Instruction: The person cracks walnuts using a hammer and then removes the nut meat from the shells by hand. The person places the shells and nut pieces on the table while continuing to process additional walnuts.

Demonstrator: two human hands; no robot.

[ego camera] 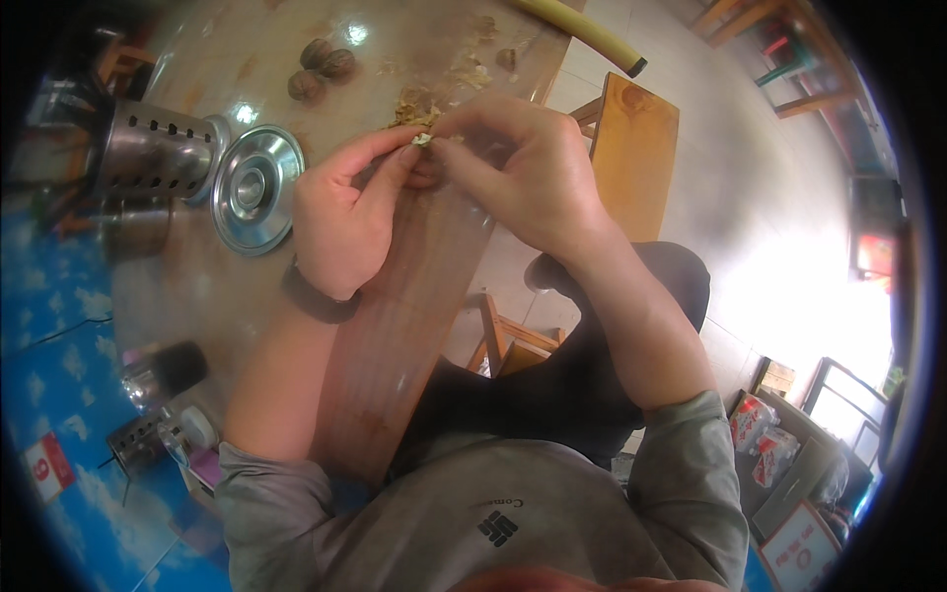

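A small pale piece of walnut kernel [422,139] is pinched between the fingertips of both hands, above the wooden table [399,266]. My left hand [344,214], with a dark band on its wrist, grips it by thumb and forefinger. From the other side, my right hand [536,166] meets it with thumb and fingertips; its other fingers are partly hidden. Just beyond the hands lie shell and skin scraps [418,103]. Three whole walnuts [318,70] sit together farther back on the table, and a brown shell piece [506,59] lies near the right edge.
Left of my left hand are a round metal lid [277,214] and a perforated metal utensil holder [159,148]. A dark-topped jar [166,374] stands nearer me by the blue wall. A yellow pole [584,33] crosses the table's far edge; a wooden bench [636,163] is at right.
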